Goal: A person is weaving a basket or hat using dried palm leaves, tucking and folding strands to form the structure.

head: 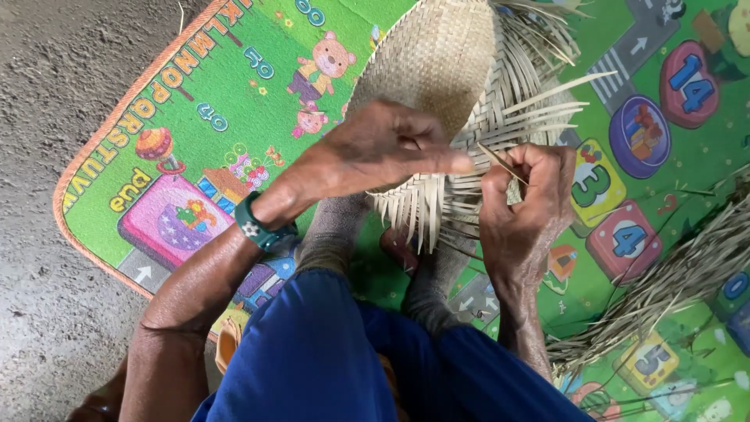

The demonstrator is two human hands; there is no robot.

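the left hand [383, 152] lies palm-down across the edge of a half-woven palm-leaf basket [433, 66], its fingers pressed together and stretched flat over the loose strips, the thumb tucked against the weave. the right hand [527, 203] is curled just beside it, pinching one thin leaf strip [500, 162] between thumb and forefinger; the fingertips of the two hands nearly meet. the basket sits in front of the person's knees, tilted with its woven bottom toward the camera, unwoven strips [547, 94] fanning out to the right and hanging down toward the blue trousers [328, 352]. a teal wristwatch [258, 227] is on the left wrist.

under it all is a green children's play mat [234, 101] with an orange border, a row of yellow letters along its left edge, a cartoon bear near the top, and numbered rounded tiles in red, yellow and blue on the right side. a bundle of dry leaf strips [672, 281] lies across the mat at right. the mat rests on a grey concrete floor [55, 117].
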